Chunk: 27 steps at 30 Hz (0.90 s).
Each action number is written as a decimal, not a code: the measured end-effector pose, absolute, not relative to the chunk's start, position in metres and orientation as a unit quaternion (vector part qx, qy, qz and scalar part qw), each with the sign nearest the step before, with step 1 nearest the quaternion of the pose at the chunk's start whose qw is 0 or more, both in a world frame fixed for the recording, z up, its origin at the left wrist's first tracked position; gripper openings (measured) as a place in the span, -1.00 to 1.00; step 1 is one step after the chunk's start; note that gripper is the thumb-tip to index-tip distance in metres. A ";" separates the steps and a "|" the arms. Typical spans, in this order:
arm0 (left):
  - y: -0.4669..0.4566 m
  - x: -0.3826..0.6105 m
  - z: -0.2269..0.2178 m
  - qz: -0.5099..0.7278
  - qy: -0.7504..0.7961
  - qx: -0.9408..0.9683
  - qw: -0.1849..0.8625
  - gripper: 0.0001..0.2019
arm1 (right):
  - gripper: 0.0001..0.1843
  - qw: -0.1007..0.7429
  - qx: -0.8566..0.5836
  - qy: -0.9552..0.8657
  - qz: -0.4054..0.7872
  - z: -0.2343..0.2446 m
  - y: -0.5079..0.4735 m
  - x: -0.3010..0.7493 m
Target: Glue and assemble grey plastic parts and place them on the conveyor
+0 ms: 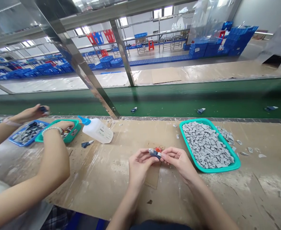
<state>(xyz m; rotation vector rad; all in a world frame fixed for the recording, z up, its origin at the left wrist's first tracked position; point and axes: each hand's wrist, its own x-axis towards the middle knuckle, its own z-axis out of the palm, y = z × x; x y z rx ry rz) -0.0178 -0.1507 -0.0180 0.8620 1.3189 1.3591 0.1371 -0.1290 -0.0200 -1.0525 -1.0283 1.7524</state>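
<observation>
My left hand [140, 164] pinches a small navy and grey plastic part [154, 153] over the cardboard-covered bench. My right hand [178, 159] meets it from the right, thumb and fingers closed on a small light grey plastic piece [159, 154] at the part's end. Whether the two are joined I cannot tell. Just behind my fingertips is a red patch [158, 149] on a cardboard strip [152, 179]. To the right of my right hand stands a teal tray [236, 164] heaped with small grey plastic pieces [206, 143].
A white squeeze bottle [98, 130] with a blue nozzle lies left, near a navy and grey part [87, 143]. A co-worker's arms [51, 153] reach over a green basket [77, 129] and a blue basket [23, 143]. Behind runs a green conveyor [164, 102] carrying several parts; a metal post [92, 80] rises left.
</observation>
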 end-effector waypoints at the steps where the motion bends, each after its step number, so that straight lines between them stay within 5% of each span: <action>1: -0.151 -0.018 -0.019 0.561 0.548 0.359 0.506 -0.71 | -0.65 0.407 -0.417 -0.411 0.701 -0.020 -0.129 0.137; 9: -0.150 -0.013 -0.022 0.526 0.537 0.378 0.541 -0.67 | -0.60 0.365 -0.396 -0.395 0.744 -0.032 -0.130 0.134; 27: -0.144 -0.009 -0.019 0.527 0.457 0.389 0.601 -0.61 | -0.66 0.433 -0.370 -0.373 0.732 -0.026 -0.132 0.129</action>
